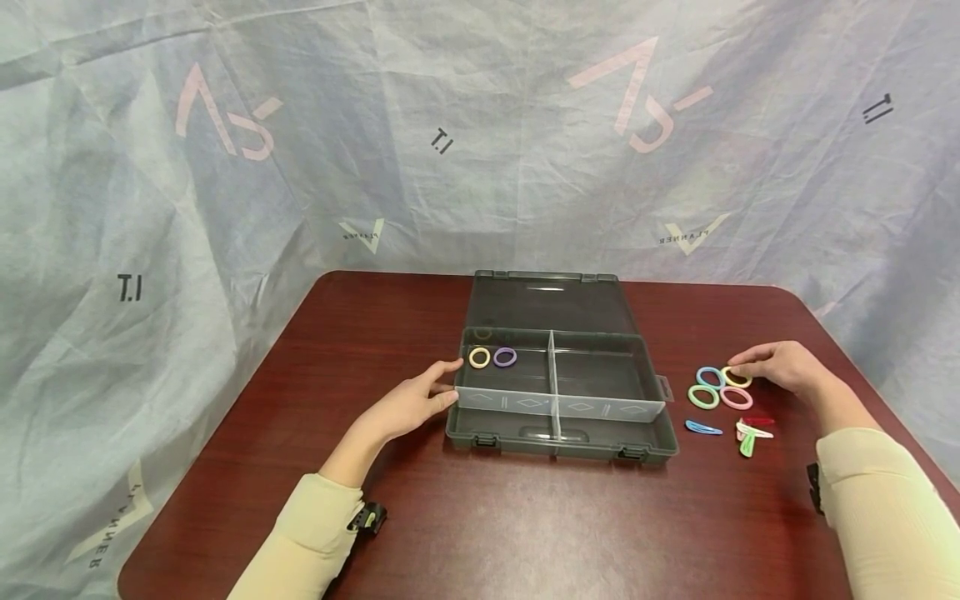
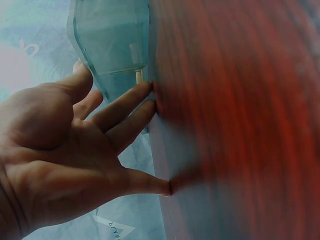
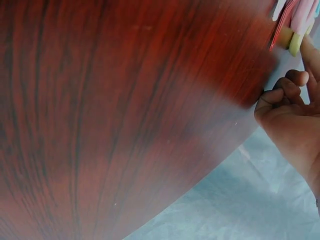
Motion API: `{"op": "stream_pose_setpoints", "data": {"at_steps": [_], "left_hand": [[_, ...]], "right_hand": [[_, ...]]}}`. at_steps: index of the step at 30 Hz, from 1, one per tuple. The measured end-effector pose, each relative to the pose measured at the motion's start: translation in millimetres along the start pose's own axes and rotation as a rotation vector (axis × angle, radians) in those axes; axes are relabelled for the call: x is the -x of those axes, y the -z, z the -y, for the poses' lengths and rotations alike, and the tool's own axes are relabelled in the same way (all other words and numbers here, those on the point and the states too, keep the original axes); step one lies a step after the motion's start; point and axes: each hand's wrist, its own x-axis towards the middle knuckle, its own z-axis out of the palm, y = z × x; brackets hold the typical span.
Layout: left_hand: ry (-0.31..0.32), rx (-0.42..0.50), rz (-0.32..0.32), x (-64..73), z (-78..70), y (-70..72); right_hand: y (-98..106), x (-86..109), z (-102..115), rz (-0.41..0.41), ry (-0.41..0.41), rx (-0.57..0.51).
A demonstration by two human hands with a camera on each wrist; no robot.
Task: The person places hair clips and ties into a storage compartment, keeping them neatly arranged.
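A grey see-through organizer box point(image 1: 562, 454) lies with its lid point(image 1: 551, 302) laid back. In its back left compartment are a pale yellow hair tie point(image 1: 471, 360) and a purple hair tie point(image 1: 506, 366). My left hand point(image 1: 401, 406), fingers spread and fairly straight, touches the box's left side; in the left wrist view its fingertips meet the wall point(image 2: 107, 40). On the right, fingertips of my right hand point(image 1: 787, 368) touch a yellow hair tie point(image 1: 738, 385). Beside it lie blue point(image 1: 709, 368), green point(image 1: 703, 407) and pink hair ties point(image 1: 737, 407).
In front of the hair ties lie a blue hair clip point(image 1: 703, 428) and a small pile of red point(image 1: 761, 421), white point(image 1: 757, 432) and green hair clips point(image 1: 747, 447). The reddish-brown table point(image 1: 360, 325) meets a hanging grey sheet point(image 1: 480, 192) behind.
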Motion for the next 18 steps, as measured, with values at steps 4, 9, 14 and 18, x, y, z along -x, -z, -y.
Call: {"op": "stream_pose_setpoints", "data": {"at_steps": [4, 9, 14, 18], "left_hand": [[-0.002, 0.005, 0.000, 0.2, -0.8, -0.1], [-0.006, 0.001, -0.002, 0.1, -0.9, -0.2], [-0.005, -0.001, -0.004, -0.4, 0.0, -0.5], [-0.003, 0.000, -0.002, -0.4, -0.3, -0.6]], "right_hand": [[-0.5, -0.2, -0.9, -0.002, -0.005, 0.000], [0.5, -0.8, -1.4, -0.005, -0.006, 0.022], [1.3, -1.3, -2.7, -0.006, -0.004, 0.044], [1.2, -1.3, -2.0, -0.019, -0.004, 0.050]]}}
